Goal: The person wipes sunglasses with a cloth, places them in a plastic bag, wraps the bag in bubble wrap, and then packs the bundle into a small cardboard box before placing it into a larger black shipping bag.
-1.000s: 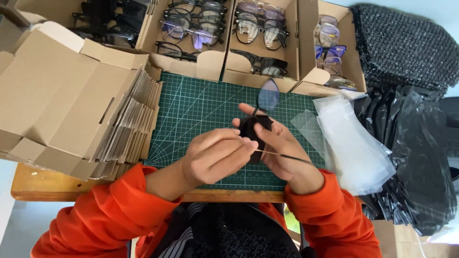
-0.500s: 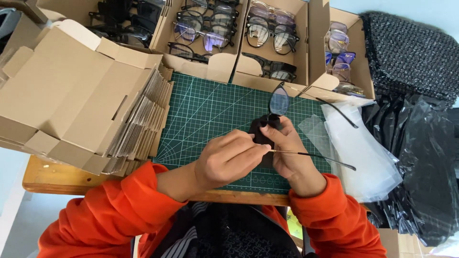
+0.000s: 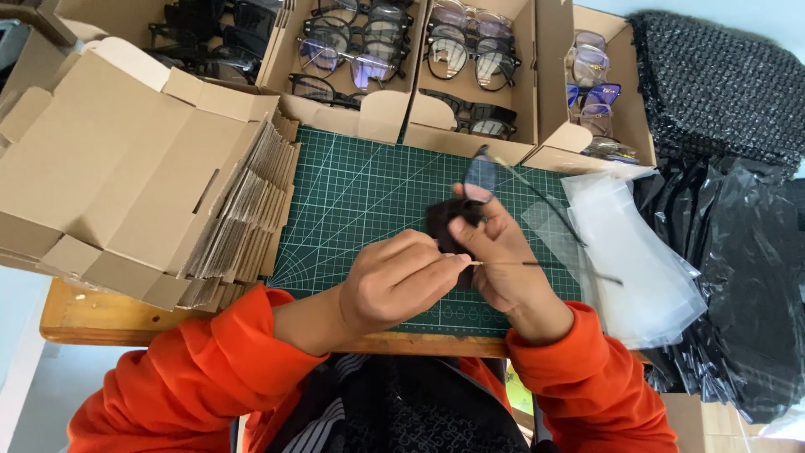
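Over a green cutting mat on the desk, the left hand pinches a thin temple arm of a pair of glasses between closed fingers. The right hand grips the frame with a black cloth, fingers clamped around both.

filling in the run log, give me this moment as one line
left hand: pinches thin temple arm | right hand: holds thin-framed glasses with black cloth | under: green cutting mat | right: clear plastic bags

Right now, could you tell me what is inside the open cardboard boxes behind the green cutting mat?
The cardboard boxes hold rows of eyeglasses, dark and clear framed. Any lower layers are covered.
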